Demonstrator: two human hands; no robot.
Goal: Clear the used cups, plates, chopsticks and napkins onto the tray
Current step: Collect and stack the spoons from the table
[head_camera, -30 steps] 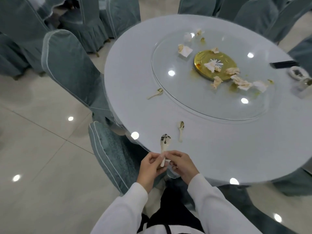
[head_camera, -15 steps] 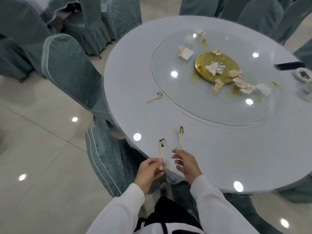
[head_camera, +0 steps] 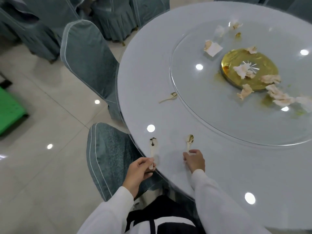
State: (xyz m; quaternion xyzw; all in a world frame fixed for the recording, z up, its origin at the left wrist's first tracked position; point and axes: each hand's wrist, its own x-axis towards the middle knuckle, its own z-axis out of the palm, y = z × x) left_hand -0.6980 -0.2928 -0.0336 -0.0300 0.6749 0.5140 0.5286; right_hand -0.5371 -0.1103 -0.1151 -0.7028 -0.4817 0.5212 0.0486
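Now the right hand [head_camera: 194,159], which a moment ago hovered beside the left, pinches the second spoon's [head_camera: 189,141] handle on the table [head_camera: 236,166], while the left hand [head_camera: 141,169] grips the first spoon [head_camera: 153,146], so both look ready for a tray not in view.

Pale grey surface [head_camera: 219,166], gold plate [head_camera: 263,65], cream spoons [head_camera: 189,141], teal chair covers [head_camera: 87,54] piped white, a green crate [head_camera: 8,110], white sleeves [head_camera: 111,206].

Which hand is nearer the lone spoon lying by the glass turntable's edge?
Right. The right hand, pinching another spoon's handle, sits below the lone spoon; the left hand is farther back at the table edge, holding a third spoon.
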